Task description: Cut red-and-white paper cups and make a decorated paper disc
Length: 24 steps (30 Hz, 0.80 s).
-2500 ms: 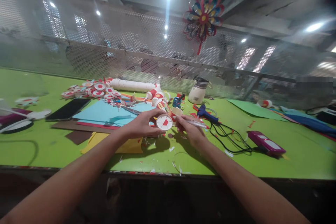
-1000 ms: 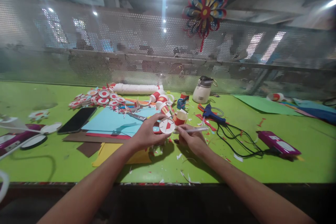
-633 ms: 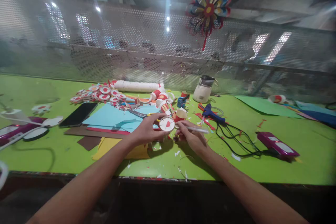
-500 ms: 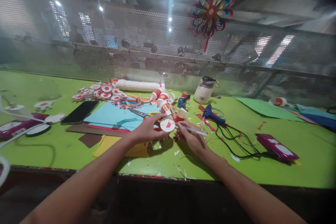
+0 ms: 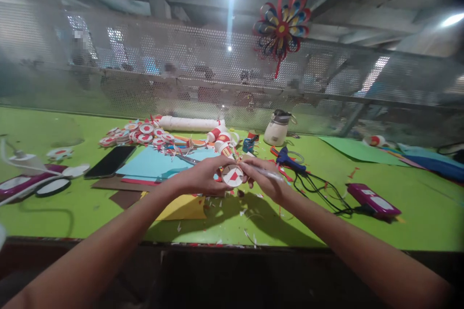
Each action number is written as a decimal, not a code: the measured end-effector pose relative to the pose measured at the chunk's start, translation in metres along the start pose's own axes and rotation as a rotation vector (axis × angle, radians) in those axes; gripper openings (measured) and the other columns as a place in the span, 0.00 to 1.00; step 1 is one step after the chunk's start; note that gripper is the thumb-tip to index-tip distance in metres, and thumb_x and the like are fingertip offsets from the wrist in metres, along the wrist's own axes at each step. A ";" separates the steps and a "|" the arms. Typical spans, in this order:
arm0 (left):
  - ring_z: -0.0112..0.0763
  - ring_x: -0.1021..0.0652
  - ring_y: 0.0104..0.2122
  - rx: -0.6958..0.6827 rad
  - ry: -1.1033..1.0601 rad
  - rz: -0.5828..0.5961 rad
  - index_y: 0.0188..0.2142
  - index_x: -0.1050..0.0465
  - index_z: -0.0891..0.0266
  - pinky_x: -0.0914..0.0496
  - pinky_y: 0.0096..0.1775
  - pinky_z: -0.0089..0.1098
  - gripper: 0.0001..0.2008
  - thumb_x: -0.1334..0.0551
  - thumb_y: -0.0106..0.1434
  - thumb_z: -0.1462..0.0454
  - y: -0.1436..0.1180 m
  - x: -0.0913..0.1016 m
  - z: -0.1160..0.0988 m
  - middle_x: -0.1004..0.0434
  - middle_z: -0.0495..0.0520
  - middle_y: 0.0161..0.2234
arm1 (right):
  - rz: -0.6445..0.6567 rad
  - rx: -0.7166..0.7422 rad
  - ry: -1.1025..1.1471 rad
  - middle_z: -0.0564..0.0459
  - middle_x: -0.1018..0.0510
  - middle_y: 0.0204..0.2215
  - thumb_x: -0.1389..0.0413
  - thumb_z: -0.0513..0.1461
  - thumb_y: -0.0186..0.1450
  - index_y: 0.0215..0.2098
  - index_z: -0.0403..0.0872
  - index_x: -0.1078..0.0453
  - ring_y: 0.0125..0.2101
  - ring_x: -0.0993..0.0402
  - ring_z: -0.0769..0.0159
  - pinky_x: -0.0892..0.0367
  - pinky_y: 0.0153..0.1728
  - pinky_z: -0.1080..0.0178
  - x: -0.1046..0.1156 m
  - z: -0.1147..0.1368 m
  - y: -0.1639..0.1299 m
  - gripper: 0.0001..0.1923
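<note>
My left hand [image 5: 209,175] is closed on the left edge of a round white paper disc [image 5: 232,176] with a red angular shape in its middle and short dark marks near its rim. The disc's face is turned towards me, above the table. My right hand [image 5: 267,178] grips a pale, slim pen [image 5: 266,172], and its fingertips are at the disc's right edge. Whether the pen tip touches the disc is hidden by the fingers. Just behind the hands lie red and white paper cups [image 5: 222,144], and the scissors [image 5: 187,159] are partly covered by my left hand.
Blue paper sheets [image 5: 139,164], a black phone [image 5: 110,162] and a heap of red and white discs [image 5: 145,133] lie left. A blue glue gun [image 5: 290,160], its black cable and a purple power strip [image 5: 374,201] lie right. A jug [image 5: 276,129] stands behind.
My right hand has moved up and closer to the disc, and its fingers now meet the disc's edge. My left hand still holds the disc. The view has tilted slightly upward.
</note>
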<state>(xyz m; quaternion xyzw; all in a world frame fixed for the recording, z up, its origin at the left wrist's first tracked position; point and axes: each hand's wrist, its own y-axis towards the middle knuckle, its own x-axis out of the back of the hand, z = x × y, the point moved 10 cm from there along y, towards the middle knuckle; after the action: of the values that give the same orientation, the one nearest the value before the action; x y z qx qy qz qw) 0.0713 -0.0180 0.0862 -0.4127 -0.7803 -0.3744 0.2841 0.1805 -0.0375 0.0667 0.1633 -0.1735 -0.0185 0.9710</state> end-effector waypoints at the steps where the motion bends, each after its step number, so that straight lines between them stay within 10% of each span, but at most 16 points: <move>1: 0.36 0.26 0.43 -0.018 0.000 0.003 0.50 0.34 0.61 0.31 0.43 0.36 0.24 0.36 0.53 0.61 0.002 0.002 -0.001 0.26 0.56 0.46 | 0.017 -0.010 0.025 0.54 0.27 0.22 0.46 0.49 0.62 0.38 0.44 0.28 0.22 0.31 0.69 0.35 0.22 0.66 -0.001 0.001 0.002 0.17; 24: 0.38 0.28 0.48 0.057 -0.254 -0.187 0.50 0.36 0.61 0.33 0.51 0.43 0.26 0.33 0.52 0.62 0.006 -0.011 0.054 0.31 0.59 0.49 | 0.130 -0.346 0.541 0.55 0.27 0.21 0.42 0.46 0.61 0.33 0.45 0.31 0.18 0.31 0.72 0.38 0.17 0.70 -0.035 -0.066 0.014 0.12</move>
<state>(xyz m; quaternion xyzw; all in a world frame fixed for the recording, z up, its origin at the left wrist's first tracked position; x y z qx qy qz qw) 0.0743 0.0243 0.0499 -0.3740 -0.8553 -0.3217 0.1584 0.1701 -0.0007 0.0014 -0.0168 0.0863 0.0582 0.9944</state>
